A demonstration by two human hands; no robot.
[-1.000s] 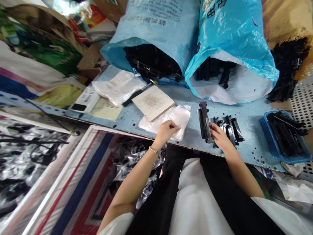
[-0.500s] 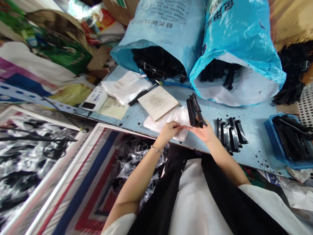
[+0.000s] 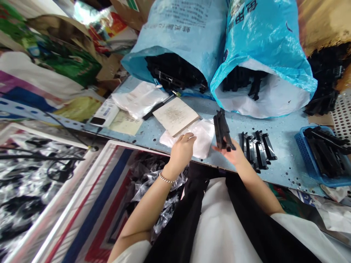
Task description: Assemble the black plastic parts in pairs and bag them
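L hand (image 3: 181, 151) and R hand (image 3: 231, 153) are apart, both over the near edge of the surface (image 3: 285, 142), approx mid-length. R hand is closed on a black part (image 3: 222, 130), held up at a tilt nr the edge; can't tell if it's one pc or two stacked. L hand has fingers curled in, tips close tog., at the near side of a flat stack of clear bags (image 3: 205, 133); can't tell if it's pinching a bag. A pale board (image 3: 176, 115) w/ dark specks lies partly on top of that stack, covering its far-L portion. To the R of R hand, a row of black pcs (image 3: 257, 149) lies side by side on the surface, just in from the near edge. Further R, twd the R end, a blue basket (image 3: 301, 155) holds more black pcs. Two big blue sacks, L sack (image 3: 181, 33) and R sack (image 3: 265, 33), take up most of the far edge, mouths facing the person, black pcs inside each. Twd the L end: white box (image 3: 106, 109), yellowish paper (image 3: 126, 122), 2nd pile of clear plastic (image 3: 141, 98), plus a dark handle (image 3: 153, 110) btwn pile and board. Below the near edge, L stretch, sits a white-rimmed crate (image 3: 111, 143) w/ plastic-wrapped items (image 3: 142, 182) in it.
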